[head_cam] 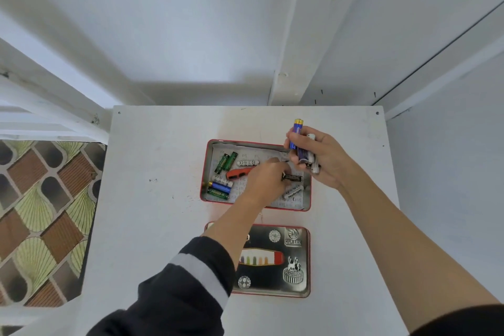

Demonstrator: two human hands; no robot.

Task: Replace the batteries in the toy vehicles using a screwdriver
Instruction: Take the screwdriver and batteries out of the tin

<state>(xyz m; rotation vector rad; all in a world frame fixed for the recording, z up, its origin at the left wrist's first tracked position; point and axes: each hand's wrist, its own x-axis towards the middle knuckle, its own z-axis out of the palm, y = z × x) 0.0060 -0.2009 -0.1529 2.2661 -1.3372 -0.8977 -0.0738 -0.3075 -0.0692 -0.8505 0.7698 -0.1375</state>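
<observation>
An open red tin (pixel 204 172) on the white table holds loose batteries: green ones (pixel 225 162), a blue one (pixel 220 187), white ones (pixel 294 192) and a dark one (pixel 293 178). An orange-handled screwdriver (pixel 237 172) lies in the tin. My left hand (pixel 266 180) reaches into the tin and pinches the end of the dark battery. My right hand (pixel 320 157) hovers over the tin's right edge and grips a bundle of several blue and white batteries (pixel 299 139). No toy vehicle is in view.
The tin's lid (pixel 283 262) lies face up on the table (pixel 152 199), just in front of the tin, partly under my left forearm. White walls close in behind and to the right. A patterned floor shows at the left.
</observation>
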